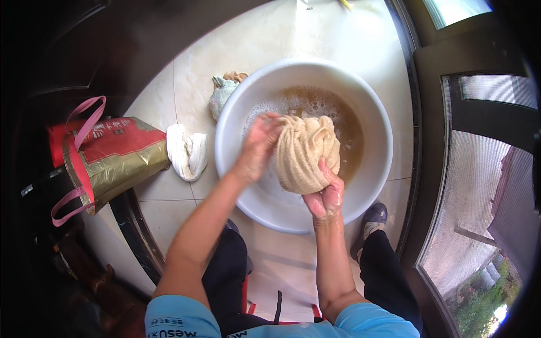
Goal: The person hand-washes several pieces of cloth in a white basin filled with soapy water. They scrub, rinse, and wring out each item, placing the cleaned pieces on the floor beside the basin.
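A wet, bunched beige cloth (306, 156) is held up above a large pale plastic basin (228, 177). My right hand (325, 192) grips its lower right side, with the thumb over the folds. At the cloth's upper left edge is my left hand (261, 143), slightly blurred; its fingertips meet the gathered fabric, and whether they pinch it is unclear. Brownish, foamy water (353, 148) lies in the basin below, partly hidden by the cloth and hands.
Left of the basin, a rolled white cloth (187, 152) lies on the tiled floor beside a red and gold bag (122, 148). A greenish cloth (222, 95) touches the basin's upper left. A dark-framed screen door (431, 177) stands at right. Shoes (374, 215) flank the basin's near side.
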Tool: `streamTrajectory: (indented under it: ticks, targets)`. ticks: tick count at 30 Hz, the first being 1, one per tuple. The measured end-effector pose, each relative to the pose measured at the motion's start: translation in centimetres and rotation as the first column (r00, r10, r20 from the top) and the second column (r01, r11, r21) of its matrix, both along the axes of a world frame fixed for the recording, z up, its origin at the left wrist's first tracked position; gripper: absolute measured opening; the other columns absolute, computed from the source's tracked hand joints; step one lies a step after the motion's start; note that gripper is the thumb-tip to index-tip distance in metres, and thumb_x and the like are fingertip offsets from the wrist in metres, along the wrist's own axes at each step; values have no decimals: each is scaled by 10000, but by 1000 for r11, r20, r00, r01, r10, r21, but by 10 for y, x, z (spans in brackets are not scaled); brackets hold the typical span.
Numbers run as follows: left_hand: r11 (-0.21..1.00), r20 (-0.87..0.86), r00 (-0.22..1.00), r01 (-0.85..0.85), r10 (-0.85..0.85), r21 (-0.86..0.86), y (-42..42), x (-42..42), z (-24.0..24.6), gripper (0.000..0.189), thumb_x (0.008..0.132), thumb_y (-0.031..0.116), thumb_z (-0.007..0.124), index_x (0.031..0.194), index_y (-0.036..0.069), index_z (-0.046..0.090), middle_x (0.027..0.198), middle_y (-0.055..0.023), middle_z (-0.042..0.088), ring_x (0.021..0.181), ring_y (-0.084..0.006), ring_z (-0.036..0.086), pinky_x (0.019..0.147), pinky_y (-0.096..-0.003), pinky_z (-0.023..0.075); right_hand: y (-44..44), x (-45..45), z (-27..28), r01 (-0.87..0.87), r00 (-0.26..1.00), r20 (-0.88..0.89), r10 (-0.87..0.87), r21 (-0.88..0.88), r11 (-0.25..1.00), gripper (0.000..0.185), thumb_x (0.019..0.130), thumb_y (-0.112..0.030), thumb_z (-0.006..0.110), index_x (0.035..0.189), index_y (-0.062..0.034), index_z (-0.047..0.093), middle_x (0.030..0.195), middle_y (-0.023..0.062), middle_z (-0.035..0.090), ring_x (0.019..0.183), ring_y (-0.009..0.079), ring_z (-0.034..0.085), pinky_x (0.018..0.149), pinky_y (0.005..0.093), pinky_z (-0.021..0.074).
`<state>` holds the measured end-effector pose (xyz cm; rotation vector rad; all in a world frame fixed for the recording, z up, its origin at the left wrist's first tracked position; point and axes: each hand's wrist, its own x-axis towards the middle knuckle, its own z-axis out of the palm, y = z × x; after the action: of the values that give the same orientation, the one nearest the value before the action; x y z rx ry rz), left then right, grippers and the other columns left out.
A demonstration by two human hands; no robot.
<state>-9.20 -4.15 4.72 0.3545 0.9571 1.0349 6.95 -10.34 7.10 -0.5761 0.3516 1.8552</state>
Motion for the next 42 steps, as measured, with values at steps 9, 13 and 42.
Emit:
streamTrajectory:
  ticks: [9,13,42]
  targets:
    - [973,555,824,207,-114,-107,0,42,-14,654,865,564,511,1243,31,499,1217,-178,550,1116,-321,572,989,-428,479,7,-8,11,-10,999,45,13,-71,997,886,818,-578,608,1485,-113,256,1493,111,344,1360,281,367,1113,460,343]
    - [982,134,979,167,-154,-90,14,31,-5,289,856,269,622,1034,50,561,925,-80,629,862,-183,629,781,-316,536,10,6,-1,-512,735,537,414,39,858,960,745,-369,803,1459,-40,252,1405,133,417,1290,239,437,1055,378,385]
    - [932,765,532,229,-362,282,17,51,-11,326,887,383,612,1025,90,580,1120,-172,534,1117,-377,511,905,-655,476,-20,-38,41,37,832,-553,-51,-36,999,585,820,-181,609,1319,16,374,1061,225,539,903,313,570,697,394,525]
